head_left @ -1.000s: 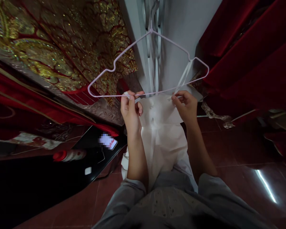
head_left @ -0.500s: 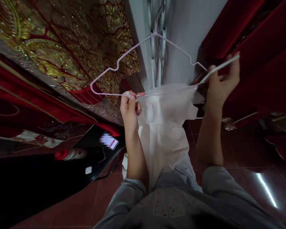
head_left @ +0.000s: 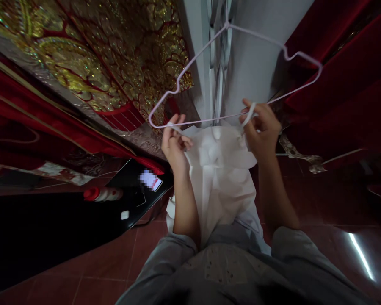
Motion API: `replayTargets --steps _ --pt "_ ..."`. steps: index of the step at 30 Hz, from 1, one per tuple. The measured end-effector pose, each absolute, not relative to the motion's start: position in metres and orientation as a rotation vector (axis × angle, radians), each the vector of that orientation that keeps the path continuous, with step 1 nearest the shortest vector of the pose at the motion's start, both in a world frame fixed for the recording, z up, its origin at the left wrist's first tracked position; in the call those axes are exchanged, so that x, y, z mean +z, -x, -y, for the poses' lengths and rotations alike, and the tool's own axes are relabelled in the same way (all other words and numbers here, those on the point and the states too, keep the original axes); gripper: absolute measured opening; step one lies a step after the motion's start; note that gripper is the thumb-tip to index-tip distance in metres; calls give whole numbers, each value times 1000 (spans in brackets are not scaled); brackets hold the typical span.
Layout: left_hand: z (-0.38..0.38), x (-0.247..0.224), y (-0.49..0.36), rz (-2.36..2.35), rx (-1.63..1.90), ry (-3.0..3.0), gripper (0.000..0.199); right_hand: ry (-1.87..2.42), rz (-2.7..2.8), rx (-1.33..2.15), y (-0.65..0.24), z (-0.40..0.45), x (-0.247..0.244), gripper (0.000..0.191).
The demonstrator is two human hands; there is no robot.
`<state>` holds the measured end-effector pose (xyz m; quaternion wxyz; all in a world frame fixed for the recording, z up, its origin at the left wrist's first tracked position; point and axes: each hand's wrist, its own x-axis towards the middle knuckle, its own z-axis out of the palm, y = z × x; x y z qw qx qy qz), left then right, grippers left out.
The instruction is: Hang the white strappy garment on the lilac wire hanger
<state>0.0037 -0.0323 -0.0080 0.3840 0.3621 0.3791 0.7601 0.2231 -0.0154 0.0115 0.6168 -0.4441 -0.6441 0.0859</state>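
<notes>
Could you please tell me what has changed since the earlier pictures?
The white strap, first looped over the right end of the hanger, is off it and lies across the right hand. That hand swung out rightward, then back inward; the hanger shifted right. The left hand stays near the hanger's left part; phone and red-capped bottle stay on the black table.

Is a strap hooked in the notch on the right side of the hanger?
No, that notch is bare; a white strap lies across the right hand.

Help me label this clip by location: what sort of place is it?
Possibly a costume or dress shop: glittering red-gold cloth, dark red fabric opposite, and a white garment by a lilac hanger.
</notes>
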Motion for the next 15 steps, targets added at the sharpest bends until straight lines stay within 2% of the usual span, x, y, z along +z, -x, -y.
replayTargets --steps 3,5,8,15 --pt "24 -19 29 -1103 2215 -931 34 1008 1415 204 -241 8 10 48" --pt "18 -18 48 -1044 2296 -1035 40 1016 1412 250 -246 6 9 49" --pt "7 -1 61 -884 2151 -1306 49 1042 1428 281 -241 8 6 51" --pt "-7 67 48 -1053 1732 -1451 19 1039 1462 232 -218 24 -5 50"
